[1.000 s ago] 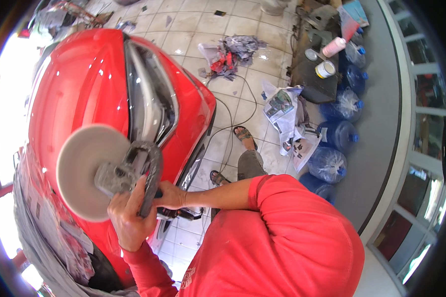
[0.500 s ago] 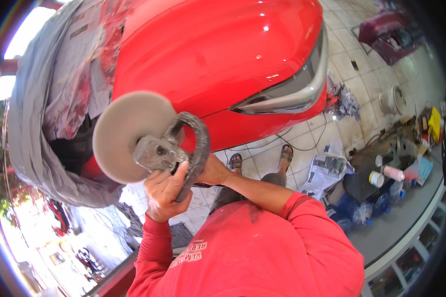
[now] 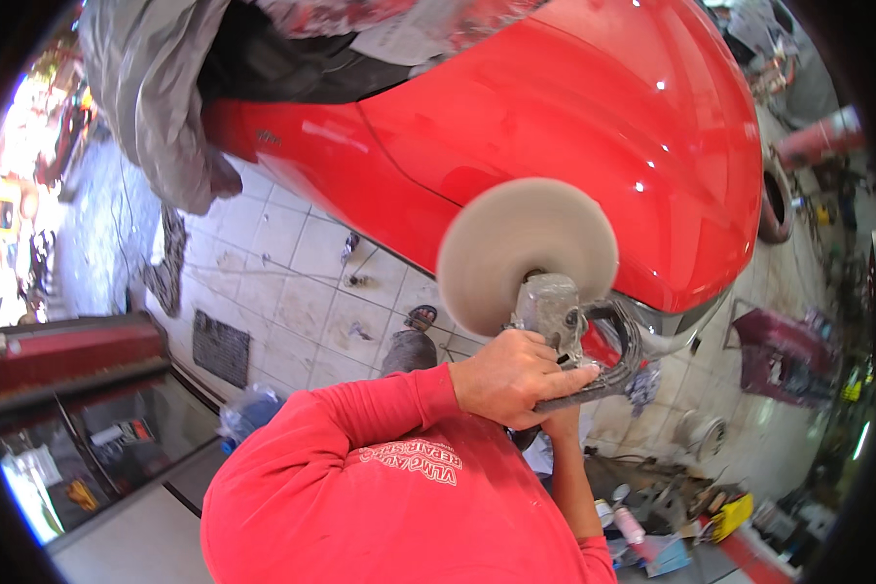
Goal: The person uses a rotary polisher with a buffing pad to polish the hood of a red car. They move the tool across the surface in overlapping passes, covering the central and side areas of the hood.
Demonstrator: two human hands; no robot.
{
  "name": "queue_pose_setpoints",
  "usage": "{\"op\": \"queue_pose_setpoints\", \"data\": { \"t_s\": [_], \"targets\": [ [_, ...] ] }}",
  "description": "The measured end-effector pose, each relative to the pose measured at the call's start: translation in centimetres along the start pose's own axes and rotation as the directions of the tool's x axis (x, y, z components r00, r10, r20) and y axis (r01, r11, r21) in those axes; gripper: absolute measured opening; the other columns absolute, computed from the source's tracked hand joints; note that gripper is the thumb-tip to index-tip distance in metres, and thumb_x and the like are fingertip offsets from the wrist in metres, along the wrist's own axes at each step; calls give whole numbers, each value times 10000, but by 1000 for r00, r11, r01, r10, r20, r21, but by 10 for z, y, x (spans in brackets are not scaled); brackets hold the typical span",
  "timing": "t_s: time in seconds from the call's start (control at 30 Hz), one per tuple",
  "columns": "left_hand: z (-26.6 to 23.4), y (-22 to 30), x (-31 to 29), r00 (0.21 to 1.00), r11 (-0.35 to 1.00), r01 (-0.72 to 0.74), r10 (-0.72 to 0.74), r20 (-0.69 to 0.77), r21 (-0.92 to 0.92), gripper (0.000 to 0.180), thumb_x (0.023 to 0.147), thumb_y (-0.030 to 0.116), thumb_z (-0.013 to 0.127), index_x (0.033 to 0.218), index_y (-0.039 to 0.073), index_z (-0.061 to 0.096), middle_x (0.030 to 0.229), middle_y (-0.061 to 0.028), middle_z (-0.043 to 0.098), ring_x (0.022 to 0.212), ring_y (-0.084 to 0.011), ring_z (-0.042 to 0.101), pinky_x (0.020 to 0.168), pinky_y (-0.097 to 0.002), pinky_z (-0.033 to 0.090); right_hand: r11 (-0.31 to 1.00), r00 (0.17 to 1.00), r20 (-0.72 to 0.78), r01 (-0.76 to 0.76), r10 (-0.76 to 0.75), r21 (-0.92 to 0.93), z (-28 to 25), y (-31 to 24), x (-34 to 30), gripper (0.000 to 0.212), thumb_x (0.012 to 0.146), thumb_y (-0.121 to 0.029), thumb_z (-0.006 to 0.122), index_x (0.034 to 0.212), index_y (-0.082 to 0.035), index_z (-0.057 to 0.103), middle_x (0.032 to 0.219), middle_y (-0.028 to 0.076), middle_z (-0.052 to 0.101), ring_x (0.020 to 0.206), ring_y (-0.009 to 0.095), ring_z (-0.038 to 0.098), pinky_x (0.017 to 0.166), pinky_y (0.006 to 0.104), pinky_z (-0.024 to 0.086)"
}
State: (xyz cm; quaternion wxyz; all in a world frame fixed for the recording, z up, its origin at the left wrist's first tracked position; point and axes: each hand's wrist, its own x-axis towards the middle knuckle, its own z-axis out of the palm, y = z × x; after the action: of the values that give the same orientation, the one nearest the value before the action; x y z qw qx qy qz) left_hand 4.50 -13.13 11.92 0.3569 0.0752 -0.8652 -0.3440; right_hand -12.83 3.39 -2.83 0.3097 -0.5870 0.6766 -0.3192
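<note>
I hold a rotary polisher (image 3: 547, 304) with a wide, round, off-white pad (image 3: 521, 238) over the front fender of a red car (image 3: 594, 107). Clear plastic wraps the polisher's head, and a dark loop handle (image 3: 635, 336) curves off it. My left hand (image 3: 514, 380) closes round the handle beside the head, index finger stretched along it. Below, my right hand (image 3: 561, 424) is at the polisher's body, its fingers mostly hidden. The pad overlaps the car's edge in view; whether it touches the paint I cannot tell.
Grey sheeting (image 3: 151, 97) covers the car's rear part. A dark mat (image 3: 221, 347) lies on the tiled floor (image 3: 292, 263). Tools and bottles crowd a bench (image 3: 691, 560) at lower right. A dark red bumper (image 3: 784, 355) and a white bucket (image 3: 701, 434) stand farther right.
My view and body have turned. The polisher has gone from the left of the picture to right of centre, beside the car's front, still in both hands.
</note>
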Motion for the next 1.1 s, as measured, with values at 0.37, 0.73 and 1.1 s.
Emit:
{"op": "queue_pose_setpoints", "data": {
  "t_s": [0.37, 0.73, 1.1],
  "targets": [
    [-170, -37, -54, 968, 960, 183, -138, -210, 212, 696, 607, 81, 804, 1295, -8, 747, 825, -85, 741, 623, -292, 669, 595, -384, 497, 958, 980, 190, -109, 58, 266, 47, -165, 165, 722, 799, -511, 878, 1272, -5, 674, 1052, 215, 775, 960, 364, 780, 855, 437, 590],
    [-133, -19, 82, 880, 901, 319, -397, -262, -293, 450, 856, 12, 829, 1291, -45, 728, 1192, -139, 774, 1079, -180, 725, 989, -334, 560, 916, 944, 280, -259, 173, 307, -115, -178, 133, 854, 868, -543, 822, 1434, 53, 589, 1121, 214, 761, 1032, 270, 736, 917, 393, 557],
    [99, -43, 249, 982, 957, 74, -119, -148, -280, 489, 822, 466, 882, 1117, 106, 730, 854, -140, 757, 816, -353, 747, 759, -449, 576, 551, 755, -24, -456, 656, 699, -254, -67, 13, 434, 1034, -362, 695, 1249, 14, 669, 1076, 76, 723, 912, 134, 687, 761, 315, 560]
  ]
}}
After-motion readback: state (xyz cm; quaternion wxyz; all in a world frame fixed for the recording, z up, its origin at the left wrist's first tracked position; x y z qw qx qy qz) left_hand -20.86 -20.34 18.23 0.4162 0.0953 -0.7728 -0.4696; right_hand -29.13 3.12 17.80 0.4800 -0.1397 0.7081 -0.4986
